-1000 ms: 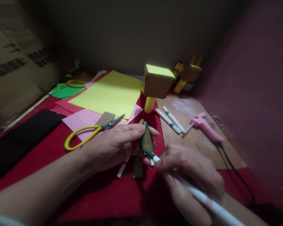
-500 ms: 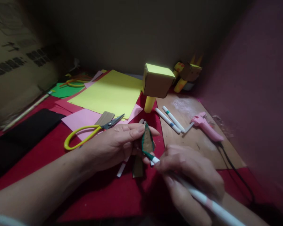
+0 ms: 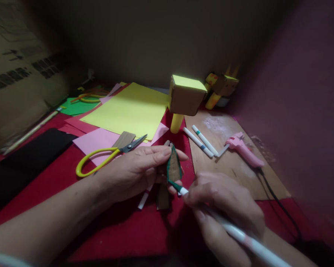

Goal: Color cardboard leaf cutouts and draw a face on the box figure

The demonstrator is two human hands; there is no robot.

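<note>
My left hand (image 3: 144, 167) pinches a small leaf-shaped piece of cardboard (image 3: 174, 167) whose edges are coloured dark green. My right hand (image 3: 225, 211) is closed round a white felt-tip pen (image 3: 233, 230) with a green tip end, which points at the lower left corner of the cardboard piece. Whether the tip touches it is hard to make out. Under my left hand lie a strip of cardboard (image 3: 163, 198) and a white marker (image 3: 143, 200), both partly hidden. Just above my left wrist rest yellow-handled scissors (image 3: 111, 152), on a scrap of cardboard (image 3: 125, 138).
Yellow paper (image 3: 130, 107) and pink paper (image 3: 91, 141) lie on the red cloth (image 3: 122, 230). Behind my hands stands a cardboard box on a yellow tube (image 3: 186, 98). Two markers (image 3: 202, 141) and a corded pink glue gun (image 3: 243, 150) rest on a wooden board (image 3: 239, 181).
The pen tip has shifted slightly at the lower corner of the cardboard piece. My left hand keeps its hold, and everything else stays in place.
</note>
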